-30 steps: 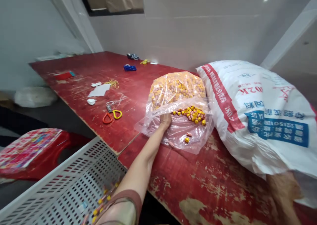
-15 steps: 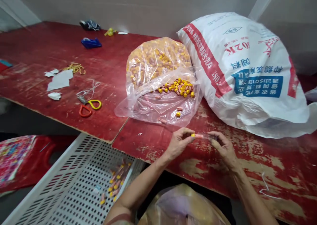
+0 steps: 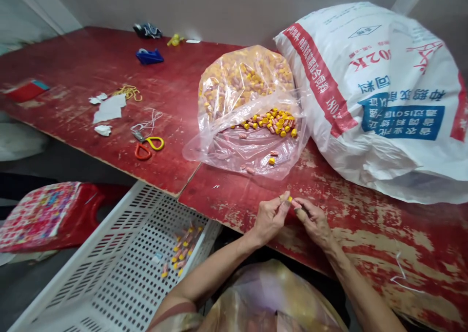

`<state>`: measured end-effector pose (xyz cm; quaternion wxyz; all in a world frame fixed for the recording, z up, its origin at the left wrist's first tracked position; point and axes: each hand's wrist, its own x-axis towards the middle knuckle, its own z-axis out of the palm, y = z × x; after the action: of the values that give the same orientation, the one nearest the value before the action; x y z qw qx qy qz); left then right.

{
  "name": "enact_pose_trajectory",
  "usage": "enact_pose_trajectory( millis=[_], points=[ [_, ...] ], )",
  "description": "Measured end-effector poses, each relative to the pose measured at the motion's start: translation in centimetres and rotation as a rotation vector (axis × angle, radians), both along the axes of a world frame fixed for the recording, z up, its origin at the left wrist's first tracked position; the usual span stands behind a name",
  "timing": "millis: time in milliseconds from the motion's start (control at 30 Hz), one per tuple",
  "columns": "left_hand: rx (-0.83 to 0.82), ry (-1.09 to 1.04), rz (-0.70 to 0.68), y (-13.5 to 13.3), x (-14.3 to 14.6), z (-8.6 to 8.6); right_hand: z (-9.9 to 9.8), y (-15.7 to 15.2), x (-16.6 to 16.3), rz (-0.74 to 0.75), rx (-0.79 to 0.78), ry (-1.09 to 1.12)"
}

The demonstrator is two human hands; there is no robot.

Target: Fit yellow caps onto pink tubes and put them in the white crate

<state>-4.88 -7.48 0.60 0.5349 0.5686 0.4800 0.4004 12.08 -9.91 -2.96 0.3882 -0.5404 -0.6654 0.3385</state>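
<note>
My left hand (image 3: 269, 216) and my right hand (image 3: 313, 221) meet just above the near edge of the worn red table (image 3: 109, 68). Between their fingertips they pinch one small pink piece with a yellow cap (image 3: 291, 203). Beyond them lies an open clear plastic bag (image 3: 245, 103) holding many of the same yellow-capped pink pieces, some spilled near its mouth (image 3: 272, 121). Below the table edge, at my left, stands a white perforated crate (image 3: 120, 268) with several finished pieces (image 3: 182, 254) on its floor.
A big white woven sack (image 3: 380, 88) with red and blue print fills the table's right side. Orange and yellow scissors (image 3: 148, 146), paper scraps (image 3: 108, 109), a blue tape dispenser (image 3: 149, 56) and rubber bands lie to the left. A red stool (image 3: 47, 215) stands by the crate.
My left hand came back from the clear bag with one piece. Both hands then closed together on it near the table edge, and the view dropped downward.
</note>
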Motion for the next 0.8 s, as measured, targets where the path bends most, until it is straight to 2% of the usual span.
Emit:
enact_pose_trajectory(
  millis=[67,133,233,300,333,433,567,700,733,800],
  points=[
    [-0.14,-0.095,0.052,1.2,-0.2,0.2,0.8,-0.1,-0.2,0.087,0.008,-0.02],
    [-0.293,-0.244,0.087,2.4,-0.3,0.2,2.0,-0.1,-0.8,0.236,0.035,-0.065],
    [-0.548,-0.392,-0.045,3.0,-0.1,-0.2,3.4,-0.4,-2.2,0.431,0.043,-0.103],
    [-0.672,-0.407,-0.144,2.6,0.0,-0.5,3.6,-0.8,-3.0,0.486,0.02,-0.118],
    [-0.692,-0.401,-0.152,2.2,0.0,-0.7,3.5,-1.0,-3.3,0.498,0.012,-0.128],
    [-0.622,-0.327,-0.064,1.2,-0.3,-1.2,2.9,-1.4,-3.7,0.506,0.065,-0.15],
    [-0.463,-0.136,0.058,0.2,-1.4,-1.2,2.4,-1.3,-4.1,0.54,0.277,-0.254],
    [-0.224,0.143,0.018,-0.9,-4.1,0.0,2.1,-0.4,-4.1,0.351,0.599,-0.614],
    [-0.182,0.17,-0.004,-1.4,-5.1,0.4,2.1,-0.2,-3.8,0.308,0.631,-0.637],
    [-0.179,0.118,0.03,-2.7,-7.8,0.9,2.3,0.3,-2.4,0.279,0.583,-0.568]
  ],
)
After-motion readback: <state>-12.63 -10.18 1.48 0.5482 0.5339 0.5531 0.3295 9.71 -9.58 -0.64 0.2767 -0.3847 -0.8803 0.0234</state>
